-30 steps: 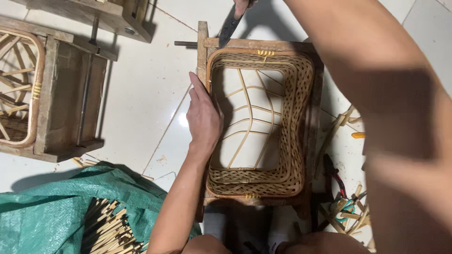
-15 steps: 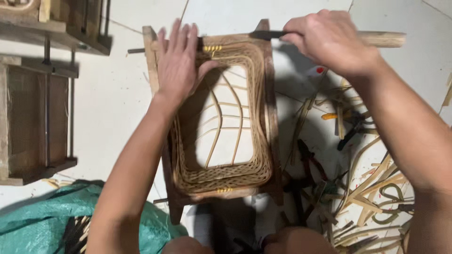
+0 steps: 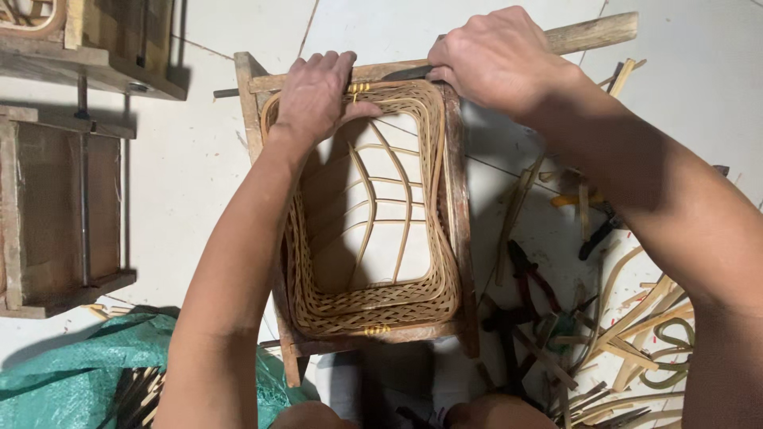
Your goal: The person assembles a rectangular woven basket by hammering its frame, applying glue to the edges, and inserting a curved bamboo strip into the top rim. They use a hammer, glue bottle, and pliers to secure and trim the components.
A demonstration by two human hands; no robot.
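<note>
White floor tiles (image 3: 199, 159) lie under a woven basket (image 3: 369, 238). Left hand (image 3: 314, 95) presses flat on its far rim; right hand (image 3: 497, 59) grips a wooden-handled knife (image 3: 588, 33) lying sideways along that rim.

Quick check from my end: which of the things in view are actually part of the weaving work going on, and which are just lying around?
In use:
- left hand pressing on the woven basket
- right hand gripping the wooden-handled knife
- wooden frame around the basket

Lying about:
- pliers and cane scraps, on the right
- wooden moulds, on the left
- green tarp with sticks
</note>
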